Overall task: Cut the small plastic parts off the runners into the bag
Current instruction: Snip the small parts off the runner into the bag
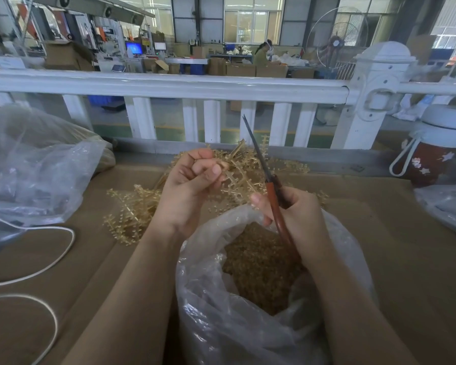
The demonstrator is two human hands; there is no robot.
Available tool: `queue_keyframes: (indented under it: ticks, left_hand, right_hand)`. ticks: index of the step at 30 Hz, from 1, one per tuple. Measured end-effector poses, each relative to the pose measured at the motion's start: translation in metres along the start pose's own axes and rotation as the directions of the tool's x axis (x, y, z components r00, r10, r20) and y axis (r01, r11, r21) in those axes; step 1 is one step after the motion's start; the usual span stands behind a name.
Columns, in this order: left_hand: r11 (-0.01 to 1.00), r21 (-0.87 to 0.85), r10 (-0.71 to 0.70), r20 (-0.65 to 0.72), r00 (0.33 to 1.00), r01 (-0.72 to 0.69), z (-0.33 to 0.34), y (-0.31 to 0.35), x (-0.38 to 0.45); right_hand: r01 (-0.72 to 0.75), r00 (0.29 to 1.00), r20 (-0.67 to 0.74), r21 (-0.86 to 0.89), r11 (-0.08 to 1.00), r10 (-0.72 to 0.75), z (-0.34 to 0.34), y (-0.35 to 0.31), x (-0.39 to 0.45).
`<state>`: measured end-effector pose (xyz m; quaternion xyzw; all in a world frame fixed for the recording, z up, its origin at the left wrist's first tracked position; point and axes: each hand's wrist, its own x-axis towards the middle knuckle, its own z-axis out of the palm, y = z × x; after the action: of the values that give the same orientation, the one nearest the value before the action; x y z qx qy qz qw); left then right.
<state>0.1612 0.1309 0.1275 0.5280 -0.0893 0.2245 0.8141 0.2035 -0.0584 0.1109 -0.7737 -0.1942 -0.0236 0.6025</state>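
Observation:
My left hand point(192, 185) pinches a tan plastic runner point(238, 177) lined with small parts, held just above the pile. My right hand point(298, 214) grips red-handled scissors point(258, 156); the blades are nearly closed and point up and away, to the right of the held runner. Below both hands stands an open clear plastic bag point(248, 325) holding a heap of cut tan parts point(261, 270). More runners point(132, 206) lie piled on the cardboard-covered table behind and to the left of the bag.
A large crumpled clear bag point(37, 169) sits at the left, with a white cord point(61, 248) looping over the cardboard point(419, 246). A red bottle with a white lid point(432, 154) stands at the right. A white railing point(169, 88) runs along the table's far edge.

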Motion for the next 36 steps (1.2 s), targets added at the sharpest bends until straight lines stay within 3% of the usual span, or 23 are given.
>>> queue_keyframes:
  ticks: [5, 10, 15, 20, 23, 26, 31, 36]
  left_hand:
    - [1.0, -0.007, -0.01, 0.017, 1.0, 0.01, 0.002, 0.0, -0.001]
    - [0.999, -0.011, -0.037, 0.035, 0.999, 0.037, 0.002, 0.002, -0.002]
    - [0.97, 0.105, -0.225, 0.044, 0.973, 0.22, -0.007, 0.009, -0.002]
    - [0.844, 0.374, -0.433, 0.053, 0.9, 0.384, -0.017, 0.025, -0.004]
    - [0.717, 0.559, -0.544, 0.075, 0.836, 0.417, -0.016, 0.033, -0.005]
    - [0.664, 0.618, -0.615, 0.132, 0.778, 0.421, -0.006, 0.035, -0.007]
    - [0.694, 0.554, -0.624, 0.142, 0.769, 0.461, -0.002, 0.032, -0.008]
    - [0.823, 0.132, -0.561, 0.046, 0.826, 0.552, 0.004, 0.026, -0.001]
  right_hand:
    - [-0.067, 0.995, 0.076, 0.071, 0.995, 0.062, 0.003, -0.005, 0.001]
    - [-0.074, 0.997, 0.032, 0.134, 0.988, 0.07, 0.001, -0.005, 0.002]
    - [-0.06, 0.998, -0.014, 0.205, 0.977, 0.064, -0.001, -0.003, 0.003]
    - [-0.036, 0.997, -0.056, 0.176, 0.984, 0.047, -0.001, -0.002, 0.004]
    - [-0.031, 0.996, -0.072, 0.153, 0.988, 0.042, -0.001, -0.001, 0.005]
    - [-0.026, 0.997, -0.071, 0.155, 0.988, 0.038, -0.001, -0.001, 0.004]
    - [-0.015, 0.995, -0.097, 0.14, 0.99, 0.029, -0.001, 0.0, 0.005]
    - [-0.008, 0.992, -0.123, 0.123, 0.992, 0.024, 0.001, 0.002, 0.006]
